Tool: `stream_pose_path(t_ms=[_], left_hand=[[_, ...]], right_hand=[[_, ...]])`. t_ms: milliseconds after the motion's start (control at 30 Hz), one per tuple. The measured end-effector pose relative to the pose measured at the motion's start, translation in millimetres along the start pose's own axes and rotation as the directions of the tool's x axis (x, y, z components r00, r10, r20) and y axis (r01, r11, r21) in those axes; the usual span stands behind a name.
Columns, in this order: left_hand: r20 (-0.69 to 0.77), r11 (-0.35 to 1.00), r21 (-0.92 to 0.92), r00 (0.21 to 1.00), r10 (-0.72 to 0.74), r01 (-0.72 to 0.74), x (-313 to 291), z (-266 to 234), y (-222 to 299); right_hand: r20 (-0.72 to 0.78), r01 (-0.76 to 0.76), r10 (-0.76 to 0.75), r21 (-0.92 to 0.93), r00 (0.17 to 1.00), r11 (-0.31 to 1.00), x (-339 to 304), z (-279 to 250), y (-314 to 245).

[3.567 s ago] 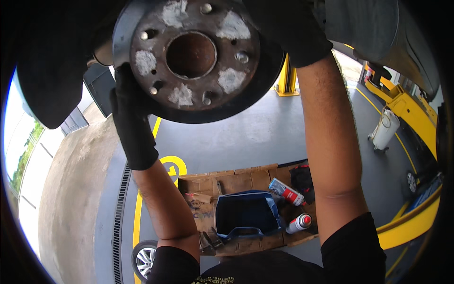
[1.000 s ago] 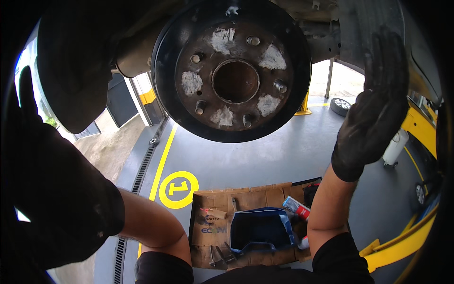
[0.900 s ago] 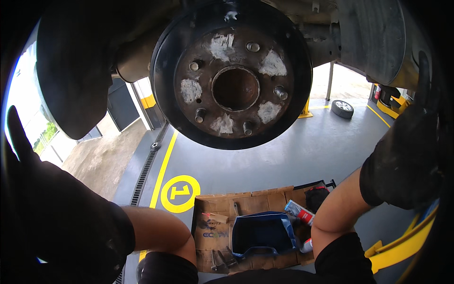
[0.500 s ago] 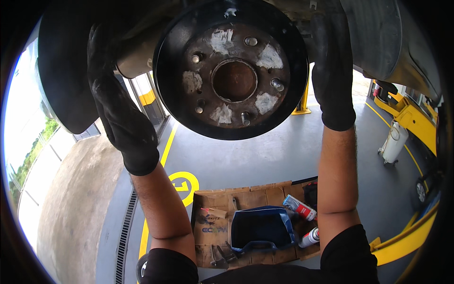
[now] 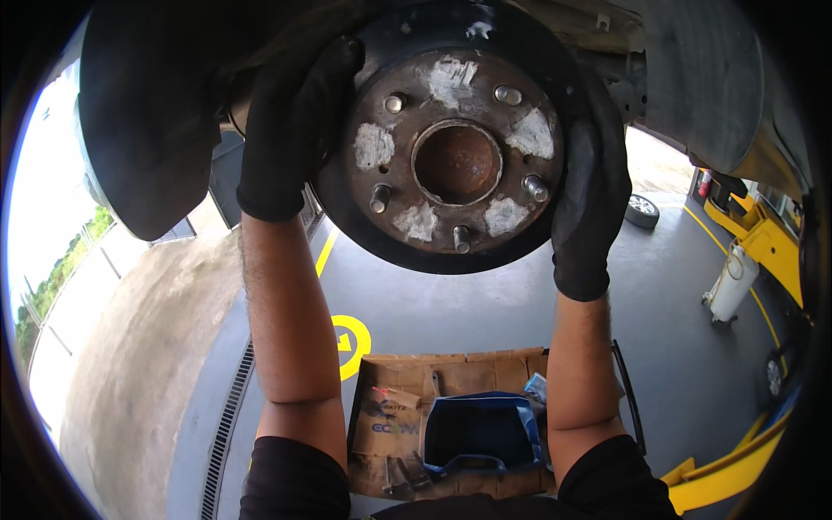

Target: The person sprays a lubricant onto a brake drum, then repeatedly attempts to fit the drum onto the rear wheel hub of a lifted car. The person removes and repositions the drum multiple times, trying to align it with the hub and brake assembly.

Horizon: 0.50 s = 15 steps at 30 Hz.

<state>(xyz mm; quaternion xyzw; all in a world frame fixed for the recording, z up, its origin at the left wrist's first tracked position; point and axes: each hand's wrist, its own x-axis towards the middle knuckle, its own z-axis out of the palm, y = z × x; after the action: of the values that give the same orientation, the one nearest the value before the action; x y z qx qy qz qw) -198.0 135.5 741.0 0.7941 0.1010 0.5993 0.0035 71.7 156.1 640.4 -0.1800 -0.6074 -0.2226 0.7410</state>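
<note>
In the head view, a round brake drum [image 5: 455, 143] is being held overhead, in the upper middle of the picture, under the raised car. Its dark rim is being gripped at nine o'clock by the left hand [image 5: 290, 130] and at three o'clock by the right hand [image 5: 594, 186], both in black gloves, with fingers curled around the edge. The drum's face is being shown as rusty brown metal, patched with pale grease, with studs [image 5: 380, 198] ringing a round centre hole [image 5: 457, 162]. The left part of the rim is being covered by the left glove, and a dark wheel-arch liner [image 5: 147, 121] is hanging at ten o'clock. At six o'clock, between the forearms, a flattened cardboard sheet [image 5: 416, 390] is lying on the smooth grey floor [image 5: 485, 312], with a blue plastic bin [image 5: 481, 429] on it. A yellow painted circle [image 5: 351, 342] is lying beside the cardboard, and a loose tyre [image 5: 641, 211] is lying at three o'clock.
</note>
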Motion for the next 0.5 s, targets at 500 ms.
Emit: stream_pose_path(t_ms=[500], left_hand=[[-0.617,0.985,-0.068,0.769,-0.167,0.159,-167,127,6]], right_hand=[[0.602,0.407,-0.460,0.235,0.652,0.883,155,12,-7]])
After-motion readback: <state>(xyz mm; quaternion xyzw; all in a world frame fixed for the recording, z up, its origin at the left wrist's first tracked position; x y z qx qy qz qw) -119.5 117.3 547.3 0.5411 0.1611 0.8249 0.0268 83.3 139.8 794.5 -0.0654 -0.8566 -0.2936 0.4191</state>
